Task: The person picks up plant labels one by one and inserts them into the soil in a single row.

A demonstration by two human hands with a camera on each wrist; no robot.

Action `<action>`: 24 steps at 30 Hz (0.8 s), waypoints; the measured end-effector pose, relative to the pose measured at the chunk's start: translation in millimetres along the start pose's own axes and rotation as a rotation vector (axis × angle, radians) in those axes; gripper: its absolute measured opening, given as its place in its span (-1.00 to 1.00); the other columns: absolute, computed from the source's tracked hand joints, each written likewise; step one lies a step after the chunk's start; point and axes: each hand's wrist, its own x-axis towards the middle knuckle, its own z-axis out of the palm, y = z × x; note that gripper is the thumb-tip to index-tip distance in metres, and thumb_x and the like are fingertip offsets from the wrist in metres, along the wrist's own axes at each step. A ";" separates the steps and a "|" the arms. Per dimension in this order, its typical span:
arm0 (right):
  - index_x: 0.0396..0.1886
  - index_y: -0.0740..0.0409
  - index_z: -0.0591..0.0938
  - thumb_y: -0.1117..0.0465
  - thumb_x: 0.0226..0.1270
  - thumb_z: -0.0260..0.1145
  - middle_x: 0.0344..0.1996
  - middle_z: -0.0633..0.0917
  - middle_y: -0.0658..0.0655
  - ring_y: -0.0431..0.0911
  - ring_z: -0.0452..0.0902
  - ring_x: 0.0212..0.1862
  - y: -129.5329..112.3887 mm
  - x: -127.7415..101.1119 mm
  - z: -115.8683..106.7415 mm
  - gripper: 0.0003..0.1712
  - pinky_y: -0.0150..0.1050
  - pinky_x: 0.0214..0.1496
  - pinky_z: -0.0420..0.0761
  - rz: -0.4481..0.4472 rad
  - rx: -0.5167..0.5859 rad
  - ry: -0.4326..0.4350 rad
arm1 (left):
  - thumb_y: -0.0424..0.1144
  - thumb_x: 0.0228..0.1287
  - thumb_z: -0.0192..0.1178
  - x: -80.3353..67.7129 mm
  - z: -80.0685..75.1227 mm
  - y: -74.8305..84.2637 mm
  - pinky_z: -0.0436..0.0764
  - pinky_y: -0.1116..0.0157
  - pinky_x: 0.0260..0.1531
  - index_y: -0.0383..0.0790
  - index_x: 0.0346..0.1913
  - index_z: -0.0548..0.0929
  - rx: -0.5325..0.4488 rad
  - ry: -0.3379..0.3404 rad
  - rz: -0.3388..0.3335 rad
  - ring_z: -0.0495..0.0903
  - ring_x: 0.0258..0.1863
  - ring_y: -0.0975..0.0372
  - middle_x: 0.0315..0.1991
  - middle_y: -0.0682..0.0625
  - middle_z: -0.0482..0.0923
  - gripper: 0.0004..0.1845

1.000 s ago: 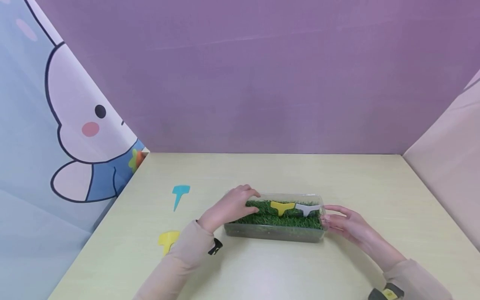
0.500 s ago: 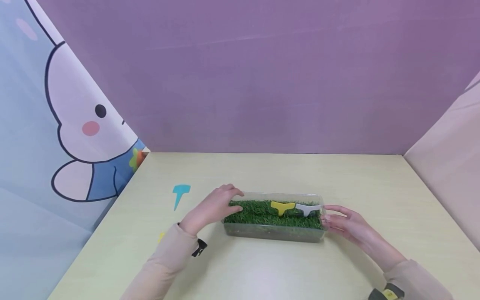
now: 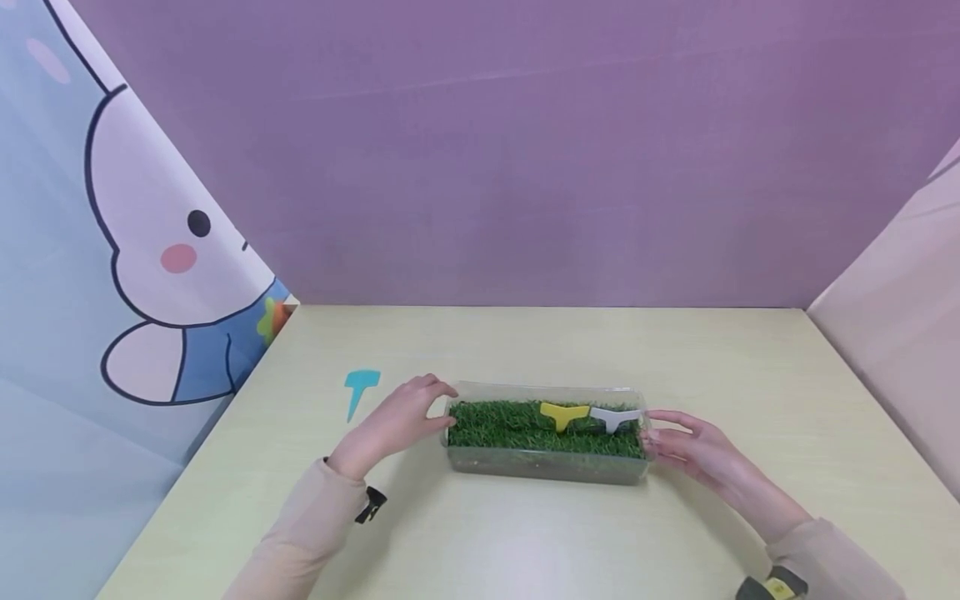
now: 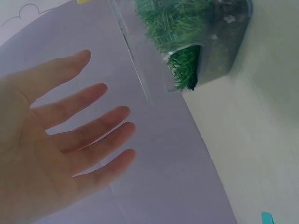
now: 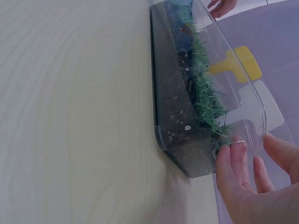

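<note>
A clear plastic tray filled with green artificial grass lies on the pale table. A yellow T-shaped label and a white one stand stuck in the grass towards its right end. My left hand hovers at the tray's left end with its fingers straight and spread, holding nothing. My right hand rests its straight fingers against the tray's right end wall.
A teal label lies flat on the table left of the tray. A purple back wall, a cartoon-printed panel on the left and a pale panel on the right enclose the table.
My left hand has drawn back leftwards from over the grass to the tray's left end. Its forearm now hides the yellow label that lay on the table. The right hand has stayed put.
</note>
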 end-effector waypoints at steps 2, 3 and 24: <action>-0.15 -0.08 0.46 0.35 0.24 0.12 -0.27 0.66 0.02 -0.15 0.58 -0.18 -0.1 -0.2 -0.1 -0.74 -0.36 -0.06 0.50 0.000 -0.004 0.001 | -0.21 0.06 0.24 -2.4 -0.7 -3.0 0.46 0.15 -0.07 -0.27 -0.05 0.54 0.014 0.002 0.001 0.47 -0.09 0.06 -0.10 -0.10 0.49 -0.63; -0.15 -0.08 0.46 0.35 0.24 0.11 -0.27 0.66 0.02 -0.15 0.58 -0.18 -0.3 -0.2 0.1 -0.74 -0.36 -0.06 0.50 0.002 -0.006 0.001 | -0.21 0.06 0.24 -3.6 -1.1 -4.6 0.46 0.15 -0.08 -0.28 -0.05 0.54 0.021 0.002 0.001 0.47 -0.09 0.06 -0.10 -0.10 0.49 -0.63; -0.13 -0.05 0.46 0.33 0.21 0.15 -0.26 0.66 0.03 -0.15 0.58 -0.17 -2.4 -3.0 3.2 -0.73 -0.34 -0.05 0.50 0.005 -0.017 0.022 | -0.28 0.05 0.24 -28.9 -11.6 -45.4 0.49 0.15 -0.16 -0.34 -0.11 0.54 0.021 -0.069 -0.037 0.48 -0.16 0.06 -0.20 -0.08 0.49 -0.67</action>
